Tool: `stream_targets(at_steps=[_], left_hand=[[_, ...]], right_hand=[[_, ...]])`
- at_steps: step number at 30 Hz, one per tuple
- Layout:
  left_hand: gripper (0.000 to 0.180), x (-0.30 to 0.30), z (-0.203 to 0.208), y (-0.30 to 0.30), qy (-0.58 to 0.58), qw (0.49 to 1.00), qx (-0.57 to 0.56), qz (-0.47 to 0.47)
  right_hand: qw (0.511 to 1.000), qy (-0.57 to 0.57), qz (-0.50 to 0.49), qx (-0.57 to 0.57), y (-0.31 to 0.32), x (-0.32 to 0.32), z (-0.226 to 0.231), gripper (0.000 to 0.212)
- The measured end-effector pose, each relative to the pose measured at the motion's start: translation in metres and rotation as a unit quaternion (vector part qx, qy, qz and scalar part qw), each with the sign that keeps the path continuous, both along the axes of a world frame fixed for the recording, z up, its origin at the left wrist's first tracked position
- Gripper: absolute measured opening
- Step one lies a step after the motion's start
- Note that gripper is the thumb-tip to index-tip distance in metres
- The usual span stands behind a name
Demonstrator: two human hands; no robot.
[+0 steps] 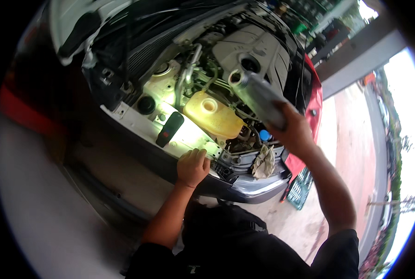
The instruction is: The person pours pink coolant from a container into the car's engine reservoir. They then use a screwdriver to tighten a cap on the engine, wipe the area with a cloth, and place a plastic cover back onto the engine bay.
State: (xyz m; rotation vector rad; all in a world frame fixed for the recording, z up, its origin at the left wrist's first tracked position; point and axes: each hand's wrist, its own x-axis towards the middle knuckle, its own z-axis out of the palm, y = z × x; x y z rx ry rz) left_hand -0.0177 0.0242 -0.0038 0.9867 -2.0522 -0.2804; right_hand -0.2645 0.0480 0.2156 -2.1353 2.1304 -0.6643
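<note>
My right hand [295, 130] is wrapped around the lower part of a grey bottle [258, 95]. The bottle is tilted, slightly blurred, and its uncapped mouth points up and left in front of the engine cover [233, 49]. No liquid shows leaving it. My left hand [193, 166] has its fingers bent over the car's fender edge [212, 173]. Beyond that hand stands a yellowish plastic reservoir [212, 116] with an uncovered neck. A dark work light [171, 129] lies on the lit white inner fender [189, 136], beside the reservoir.
A crumpled rag [263, 162] lies above the headlight [258, 187], near a blue cap [264, 135]. Red cloth [313, 97] covers the car's front. A green tool tray [300, 189] is on the floor. A pillar [356, 58] stands at the upper right.
</note>
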Motion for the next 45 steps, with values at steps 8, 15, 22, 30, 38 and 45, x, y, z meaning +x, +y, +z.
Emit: stream_targets(at_steps=[8, 15, 22, 30, 38, 45], left_hand=[[0.014, -0.011, -0.013, 0.002, -0.068, 0.997, -0.026, 0.016], [0.032, -0.014, -0.021, -0.001, -0.148, 0.978, 0.105, 0.098], [0.043, -0.046, 0.025, 0.038, -0.377, 0.905, 0.14, 0.138], [0.024, -0.127, 0.055, 0.19, -0.722, 0.649, 0.226, 0.082], [0.028, -0.127, 0.056, 0.227, -0.704, 0.57, 0.411, 0.106], [0.033, -0.138, 0.024, 0.17, -0.616, 0.616, 0.451, 0.191]], right_hand=[[0.822, -0.403, -0.274, -0.295, 0.242, -0.153, 0.052, 0.029], [0.712, -0.255, -0.611, -0.234, 0.527, -0.23, -0.098, 0.033], [0.438, -0.397, -0.807, 0.007, 0.635, -0.282, -0.447, 0.05], [0.202, -0.398, -0.894, 0.038, 0.666, -0.246, -0.775, 0.039], [-0.054, -0.535, -0.843, -0.032, 0.644, -0.198, -0.854, 0.038], [-0.066, -0.64, -0.762, 0.076, 0.668, -0.214, -0.79, 0.04]])
